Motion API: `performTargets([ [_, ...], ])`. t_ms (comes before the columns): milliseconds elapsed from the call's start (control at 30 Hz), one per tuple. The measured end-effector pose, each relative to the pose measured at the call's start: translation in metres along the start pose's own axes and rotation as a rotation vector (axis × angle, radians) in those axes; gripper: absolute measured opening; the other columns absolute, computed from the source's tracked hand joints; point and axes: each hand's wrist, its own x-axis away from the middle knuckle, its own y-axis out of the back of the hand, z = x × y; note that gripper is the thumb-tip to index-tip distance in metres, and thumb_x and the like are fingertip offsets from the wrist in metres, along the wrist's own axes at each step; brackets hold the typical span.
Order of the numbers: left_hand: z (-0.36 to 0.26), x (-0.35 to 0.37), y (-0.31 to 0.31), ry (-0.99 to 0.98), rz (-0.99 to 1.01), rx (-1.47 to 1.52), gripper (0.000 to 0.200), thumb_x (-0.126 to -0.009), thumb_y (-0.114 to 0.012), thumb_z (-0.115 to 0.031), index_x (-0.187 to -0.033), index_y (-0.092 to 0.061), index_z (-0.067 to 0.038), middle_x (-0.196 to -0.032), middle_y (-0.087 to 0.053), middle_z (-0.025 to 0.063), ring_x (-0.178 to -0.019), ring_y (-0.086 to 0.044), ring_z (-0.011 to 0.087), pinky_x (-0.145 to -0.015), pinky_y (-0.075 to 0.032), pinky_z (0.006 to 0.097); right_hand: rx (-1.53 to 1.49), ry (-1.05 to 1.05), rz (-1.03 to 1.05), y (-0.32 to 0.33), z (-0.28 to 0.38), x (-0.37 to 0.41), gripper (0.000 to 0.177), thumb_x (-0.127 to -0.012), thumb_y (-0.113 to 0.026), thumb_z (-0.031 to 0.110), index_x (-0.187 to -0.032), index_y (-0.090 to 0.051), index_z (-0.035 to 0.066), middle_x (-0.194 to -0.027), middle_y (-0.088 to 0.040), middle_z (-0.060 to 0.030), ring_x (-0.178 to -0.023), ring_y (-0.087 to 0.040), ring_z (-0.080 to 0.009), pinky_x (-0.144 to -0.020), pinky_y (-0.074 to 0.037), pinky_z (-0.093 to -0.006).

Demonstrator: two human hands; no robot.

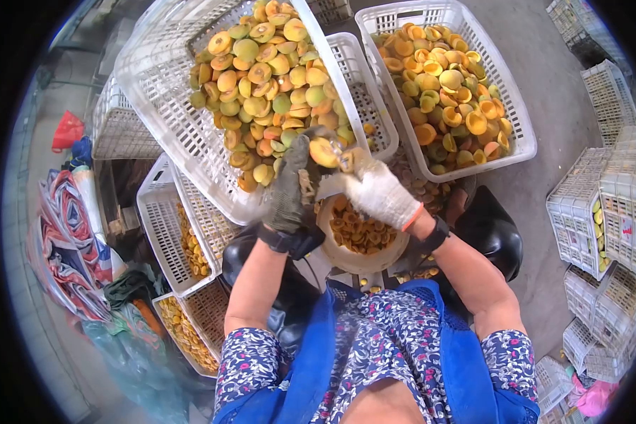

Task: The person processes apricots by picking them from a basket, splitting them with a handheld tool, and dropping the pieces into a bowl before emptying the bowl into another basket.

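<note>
My left hand, in a dark grey-green glove, grips a yellow peach half with its cut face up. Close against that half is my right hand, in a white glove with an orange cuff edge. Its fingers are closed and blurred around something small with a metallic glint. Behind my left hand, a tilted white crate holds many peach halves, some showing their stones. Below both hands sits a pale round bucket with brownish-orange pieces inside.
At the upper right, a white crate holds hollowed peach halves. Other crates with orange pieces stand at the left. Stacked crates line the right side. Striped sacks and green plastic sheeting lie at the far left.
</note>
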Motion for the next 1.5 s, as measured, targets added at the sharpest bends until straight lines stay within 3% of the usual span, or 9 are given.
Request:
performTargets([
  [133, 0.017, 0.002, -0.004, 0.011, 0.046, 0.28, 0.044, -0.101, -0.045, -0.033, -0.13, -0.047, 0.0, -0.117, -0.059, 0.0085, -0.108, -0.058, 0.019, -0.094, -0.048, 0.0323, 0.275, 0.114, 0.095, -0.004, 0.022, 0.007, 0.012, -0.079, -0.062, 0.009, -0.09, -0.063, 0.005, -0.087, -0.061, -0.0131, -0.074, -0.062, -0.0295, -0.064, -0.051, -0.0378],
  [200, 0.025, -0.002, 0.0, -0.323, 0.007, -0.378, 0.044, -0.103, -0.041, -0.035, -0.129, -0.048, 0.0, -0.116, -0.06, 0.0104, -0.106, -0.058, 0.0179, -0.095, -0.048, 0.0316, 0.276, 0.115, 0.066, -0.005, 0.02, 0.005, 0.01, -0.078, -0.063, 0.01, -0.088, -0.064, 0.006, -0.087, -0.061, -0.012, -0.074, -0.062, -0.0291, -0.064, -0.051, -0.0375],
  [433, 0.034, -0.007, 0.004, -0.402, -0.04, -0.471, 0.043, -0.105, -0.033, -0.034, -0.123, -0.052, 0.0, -0.111, -0.061, 0.0102, -0.101, -0.06, 0.0166, -0.089, -0.051, 0.0304, 0.37, 0.142, 0.118, -0.001, 0.012, 0.003, 0.013, -0.078, -0.062, 0.009, -0.091, -0.064, 0.005, -0.087, -0.061, -0.0108, -0.075, -0.062, -0.0286, -0.065, -0.051, -0.0363],
  [633, 0.045, -0.006, -0.001, -0.097, -0.12, 0.246, 0.037, -0.104, -0.039, -0.03, -0.12, -0.053, 0.001, -0.104, -0.061, 0.0073, -0.096, -0.059, 0.0153, -0.082, -0.05, 0.0286, 0.321, 0.106, 0.266, -0.006, 0.013, 0.005, 0.013, -0.078, -0.06, 0.008, -0.089, -0.062, 0.003, -0.085, -0.059, -0.0147, -0.075, -0.061, -0.0306, -0.065, -0.051, -0.0383],
  [800, 0.021, 0.001, -0.005, -0.458, -0.037, -0.619, 0.048, -0.104, -0.034, -0.038, -0.104, -0.062, 0.001, -0.087, -0.065, 0.0076, -0.079, -0.063, 0.015, -0.075, -0.054, 0.0278, -0.002, 0.06, 0.236, -0.002, 0.004, 0.002, 0.006, -0.079, -0.057, 0.007, -0.081, -0.06, 0.002, -0.079, -0.06, -0.0151, -0.076, -0.063, -0.0319, -0.068, -0.051, -0.0402],
  [867, 0.038, -0.007, 0.008, -0.315, 0.003, -0.426, 0.049, -0.103, -0.036, -0.04, -0.103, -0.062, 0.001, -0.085, -0.065, 0.0072, -0.078, -0.063, 0.0151, -0.075, -0.054, 0.0276, 0.02, 0.179, 0.276, 0.006, 0.001, 0.0, 0.014, -0.084, -0.055, 0.011, -0.091, -0.063, 0.002, -0.082, -0.062, -0.0156, -0.075, -0.063, -0.0306, -0.066, -0.051, -0.0393],
  [933, 0.037, -0.01, 0.009, -0.181, 0.046, -0.235, 0.05, -0.102, -0.038, -0.041, -0.102, -0.063, 0.002, -0.084, -0.065, 0.0069, -0.078, -0.063, 0.0152, -0.075, -0.053, 0.0274, -0.629, -0.656, 0.482, 0.02, 0.011, -0.011, 0.022, -0.086, -0.054, 0.018, -0.099, -0.063, 0.002, -0.083, -0.064, -0.0155, -0.071, -0.062, -0.027, -0.062, -0.05, -0.0364],
  [1067, 0.036, -0.009, -0.005, 0.056, -0.021, -0.015, 0.052, -0.101, -0.041, -0.046, -0.102, -0.063, 0.001, -0.086, -0.065, 0.0065, -0.082, -0.064, 0.0147, -0.078, -0.053, 0.028, -0.781, -0.979, 0.597, 0.048, 0.026, -0.026, 0.031, -0.087, -0.054, 0.024, -0.103, -0.06, -0.002, -0.082, -0.064, -0.0161, -0.068, -0.061, -0.0235, -0.063, -0.049, -0.0351],
  [1500, 0.056, 0.002, 0.023, 0.0, 0.182, -0.142, 0.05, -0.102, -0.04, -0.04, -0.084, -0.063, 0.001, -0.082, -0.065, 0.0069, -0.077, -0.06, 0.0153, -0.076, -0.049, 0.0299, -0.555, -0.63, 0.69, 0.021, 0.009, 0.006, 0.033, -0.085, -0.055, 0.026, -0.101, -0.063, -0.002, -0.085, -0.066, -0.0196, -0.075, -0.063, -0.0298, -0.071, -0.05, -0.0377],
])
